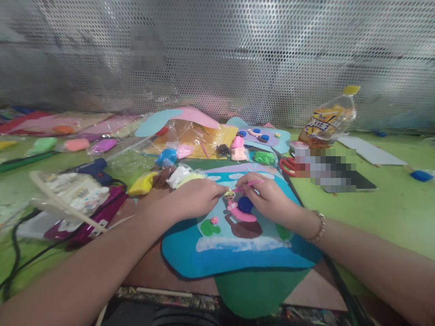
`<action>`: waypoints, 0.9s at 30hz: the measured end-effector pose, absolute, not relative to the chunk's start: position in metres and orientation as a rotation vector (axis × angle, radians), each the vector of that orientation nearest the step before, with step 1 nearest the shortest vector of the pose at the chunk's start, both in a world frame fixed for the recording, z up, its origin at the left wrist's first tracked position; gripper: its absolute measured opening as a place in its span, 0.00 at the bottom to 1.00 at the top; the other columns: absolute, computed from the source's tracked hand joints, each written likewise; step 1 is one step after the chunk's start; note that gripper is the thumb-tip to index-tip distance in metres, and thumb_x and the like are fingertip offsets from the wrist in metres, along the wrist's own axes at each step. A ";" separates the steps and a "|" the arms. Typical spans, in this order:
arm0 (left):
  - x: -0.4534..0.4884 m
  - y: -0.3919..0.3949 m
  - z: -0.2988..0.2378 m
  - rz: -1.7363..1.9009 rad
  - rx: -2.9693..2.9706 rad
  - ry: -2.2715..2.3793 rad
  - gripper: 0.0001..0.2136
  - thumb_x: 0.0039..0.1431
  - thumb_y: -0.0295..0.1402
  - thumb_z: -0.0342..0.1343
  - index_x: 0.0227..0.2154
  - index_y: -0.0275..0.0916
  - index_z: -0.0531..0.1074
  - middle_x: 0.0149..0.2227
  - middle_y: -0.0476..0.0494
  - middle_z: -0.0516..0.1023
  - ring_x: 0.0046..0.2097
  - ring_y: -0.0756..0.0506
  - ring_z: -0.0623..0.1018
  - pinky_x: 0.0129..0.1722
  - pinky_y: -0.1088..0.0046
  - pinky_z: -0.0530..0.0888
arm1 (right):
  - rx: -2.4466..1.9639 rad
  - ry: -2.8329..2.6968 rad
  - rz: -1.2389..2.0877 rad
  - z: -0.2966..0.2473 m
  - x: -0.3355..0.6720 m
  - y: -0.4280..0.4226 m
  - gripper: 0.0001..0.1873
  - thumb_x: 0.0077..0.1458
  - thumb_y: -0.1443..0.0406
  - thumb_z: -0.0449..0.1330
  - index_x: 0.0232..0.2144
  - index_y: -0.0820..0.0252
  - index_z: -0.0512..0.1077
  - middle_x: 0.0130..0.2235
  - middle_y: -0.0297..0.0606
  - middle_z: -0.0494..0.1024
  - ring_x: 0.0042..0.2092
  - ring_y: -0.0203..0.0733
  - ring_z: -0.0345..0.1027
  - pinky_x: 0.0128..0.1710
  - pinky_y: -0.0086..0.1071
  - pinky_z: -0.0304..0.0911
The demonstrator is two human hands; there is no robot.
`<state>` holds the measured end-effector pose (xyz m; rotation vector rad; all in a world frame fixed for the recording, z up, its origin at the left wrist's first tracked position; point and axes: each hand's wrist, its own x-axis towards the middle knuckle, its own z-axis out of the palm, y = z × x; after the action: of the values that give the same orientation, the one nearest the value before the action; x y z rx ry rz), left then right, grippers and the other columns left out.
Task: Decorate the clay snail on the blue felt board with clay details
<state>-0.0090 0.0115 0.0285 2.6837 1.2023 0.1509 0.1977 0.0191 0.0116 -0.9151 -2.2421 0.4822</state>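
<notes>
My right hand [270,197] pinches a thin pink modelling tool [253,183], its tip pointing to the head of a clay snail [241,213]. The snail has a pink body, a blue round shell and a yellow-topped head. My left hand [199,197] is closed at the left of that head, thumb and finger together; what they hold, if anything, is hidden. Under both hands lies a blue card picture [183,253] with white clouds, green clay bushes [210,227], a small pink flower and a brown shape [246,227] below the snail.
Bagged clay lumps, yellow [142,183], white [180,175] and green [265,157], lie behind the picture. Red-handled scissors [288,166] and a drink bottle [328,120] are at right. A blue glue gun [93,171] and black cable lie left. A perforated metal panel [217,59] stands behind.
</notes>
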 end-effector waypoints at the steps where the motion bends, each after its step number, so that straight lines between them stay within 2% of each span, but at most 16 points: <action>1: -0.009 0.011 0.029 0.155 2.684 1.201 0.12 0.61 0.31 0.44 0.42 0.42 0.72 0.35 0.45 0.77 0.35 0.46 0.75 0.32 0.74 0.66 | -0.909 -2.248 0.470 0.012 0.198 0.019 0.09 0.58 0.71 0.47 0.32 0.60 0.67 0.34 0.38 0.73 0.37 0.38 0.66 0.37 0.32 0.62; 23: -0.010 0.013 0.025 0.181 2.709 1.169 0.13 0.61 0.29 0.44 0.43 0.42 0.71 0.37 0.45 0.76 0.37 0.46 0.75 0.33 0.73 0.66 | -0.795 -2.344 0.354 0.014 0.198 0.014 0.10 0.56 0.75 0.46 0.33 0.60 0.65 0.34 0.39 0.71 0.39 0.40 0.65 0.38 0.34 0.62; 27: -0.009 0.012 0.027 0.181 2.720 1.154 0.13 0.60 0.28 0.44 0.41 0.42 0.73 0.34 0.46 0.76 0.35 0.47 0.75 0.32 0.74 0.65 | -0.793 -2.354 0.359 0.013 0.198 0.015 0.10 0.56 0.75 0.46 0.33 0.60 0.65 0.34 0.38 0.71 0.38 0.39 0.65 0.37 0.33 0.62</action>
<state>-0.0091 0.0121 0.0274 2.7197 1.1537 0.1808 0.1979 0.0146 0.0134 -0.7925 -2.3542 0.3589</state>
